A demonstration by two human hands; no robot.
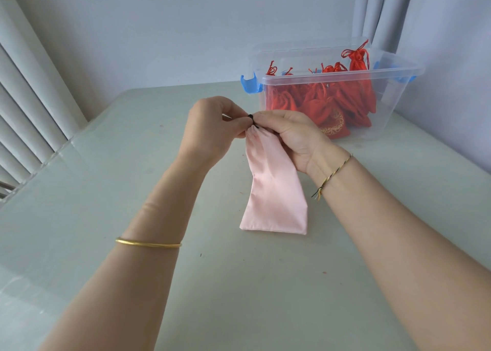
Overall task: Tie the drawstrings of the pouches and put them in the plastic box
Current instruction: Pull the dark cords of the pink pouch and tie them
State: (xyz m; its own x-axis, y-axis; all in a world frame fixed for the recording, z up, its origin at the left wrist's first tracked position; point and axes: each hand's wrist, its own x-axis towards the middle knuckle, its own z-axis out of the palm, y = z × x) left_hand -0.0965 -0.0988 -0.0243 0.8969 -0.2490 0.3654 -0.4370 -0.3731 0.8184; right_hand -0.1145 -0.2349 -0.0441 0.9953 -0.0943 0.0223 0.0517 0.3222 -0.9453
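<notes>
Both hands meet above the bench (106,191): the left hand (210,127) and right hand (295,135) each pinch the black drawstring (252,119) at the gathered neck of a pink pouch (273,191), whose bottom rests on the bench. Red pouches (332,103) fill the clear plastic box (398,90) behind.

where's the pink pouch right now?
Head view, centre: the pink pouch is held by its gathered top between the left hand and right hand, over the table, in front and left of the plastic box.
</notes>
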